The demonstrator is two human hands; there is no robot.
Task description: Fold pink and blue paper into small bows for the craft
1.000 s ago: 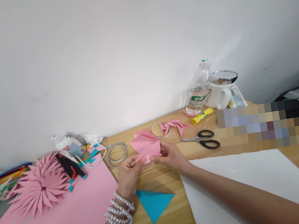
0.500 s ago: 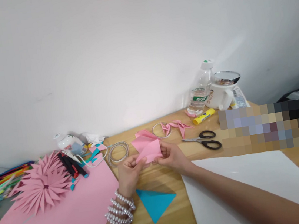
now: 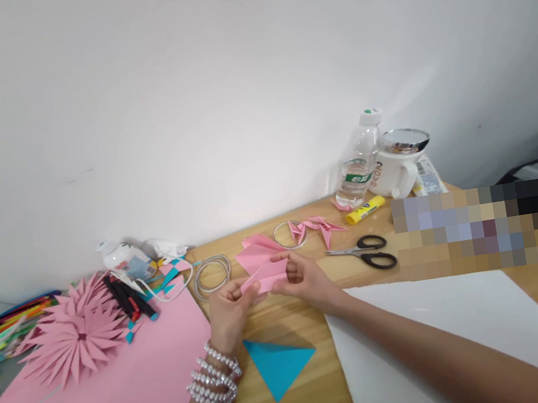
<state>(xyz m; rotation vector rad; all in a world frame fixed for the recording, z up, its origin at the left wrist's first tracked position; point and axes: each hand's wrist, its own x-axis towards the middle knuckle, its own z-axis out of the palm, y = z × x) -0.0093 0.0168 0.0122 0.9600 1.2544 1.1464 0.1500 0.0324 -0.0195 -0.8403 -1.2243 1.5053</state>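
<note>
Between my two hands is a folded pink paper (image 3: 266,274), held up over the wooden table. My left hand (image 3: 229,308) pinches its left end, thumb in front; pearl bracelets circle that wrist. My right hand (image 3: 306,282) grips the right end, with the fingers over the upper edge and the thumb below. Just behind it lie more pink paper pieces (image 3: 256,247). A blue paper triangle (image 3: 280,365) rests on the table nearer to me, below the hands.
Black-handled scissors (image 3: 370,253), a yellow glue stick (image 3: 365,210), a water bottle (image 3: 358,168) and a white mug (image 3: 393,173) stand or lie to the right. White board (image 3: 445,337) lies front right. Pink folded flowers (image 3: 79,334) and markers (image 3: 129,300) are left.
The pink paper's upper part has tipped down and it looks flatter. My right hand's fingers have moved over its upper edge. My left hand still pinches it.
</note>
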